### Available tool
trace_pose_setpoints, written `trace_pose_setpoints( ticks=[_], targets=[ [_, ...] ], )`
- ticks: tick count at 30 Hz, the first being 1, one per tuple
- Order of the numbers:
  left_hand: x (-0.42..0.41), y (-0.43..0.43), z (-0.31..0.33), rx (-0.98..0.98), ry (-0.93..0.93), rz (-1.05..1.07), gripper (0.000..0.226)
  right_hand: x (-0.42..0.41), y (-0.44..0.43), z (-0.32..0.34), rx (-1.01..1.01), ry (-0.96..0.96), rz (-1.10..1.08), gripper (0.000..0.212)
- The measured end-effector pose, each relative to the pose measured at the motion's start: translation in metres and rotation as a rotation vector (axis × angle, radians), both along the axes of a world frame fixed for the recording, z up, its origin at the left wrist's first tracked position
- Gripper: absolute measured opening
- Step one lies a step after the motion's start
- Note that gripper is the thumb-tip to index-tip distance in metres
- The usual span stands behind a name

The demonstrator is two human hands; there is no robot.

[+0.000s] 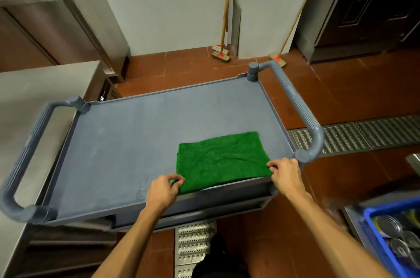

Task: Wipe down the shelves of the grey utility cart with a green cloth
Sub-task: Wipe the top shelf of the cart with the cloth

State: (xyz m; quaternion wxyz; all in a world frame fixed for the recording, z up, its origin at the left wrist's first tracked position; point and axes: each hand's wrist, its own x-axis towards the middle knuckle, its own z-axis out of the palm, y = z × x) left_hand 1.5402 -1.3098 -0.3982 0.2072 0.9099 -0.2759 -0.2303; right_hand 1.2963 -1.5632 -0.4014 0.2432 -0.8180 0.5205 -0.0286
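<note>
Both hands are closed on the cloth's near corners. The left hand (164, 189) pinches the corner at about 7 o'clock of the green cloth (221, 160) between thumb and curled fingers. The right hand (285, 174) pinches the corner at about 4 o'clock in the same way. From where I stand it looks like a hold meant to keep the cloth flat and square, so a broad face of it meets the surface instead of a bunched wad.

The cloth lies folded into a rectangle on the top shelf (127, 141) of the grey cart (310, 123), toward 5 o'clock of that shelf. Its near edge runs along the raised rim closest to the person, and the rest reaches away from the hands toward 12 o'clock. Most of the shelf, out to 9 and 11 o'clock, lies bare of cloth, so I'd judge the wiping has most of its ground ahead. The lower shelves are barely visible under the near rim.

A steel desk (34, 86) stands at 9 o'clock of the cart, and a blue crate (386, 232) of tins at 4 o'clock.
</note>
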Motion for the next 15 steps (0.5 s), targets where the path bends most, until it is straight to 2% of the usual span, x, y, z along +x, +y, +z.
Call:
trace_pose_setpoints(
  ticks=[6, 11, 15],
  targets=[
    [0.008, 0.007, -0.004, 0.055, 0.089, 0.003, 0.007, -0.016, 0.002, -0.004, -0.066, 0.067, 0.046, 0.022],
    [0.004, 0.003, -0.008, 0.064, 0.083, -0.018, 0.01, -0.016, 0.005, -0.002, -0.102, 0.052, 0.071, 0.02],
    [0.008, -0.006, -0.007, -0.025, 0.101, 0.046, 0.008, -0.008, 0.004, 0.0, -0.102, -0.005, 0.056, 0.02]
  ],
)
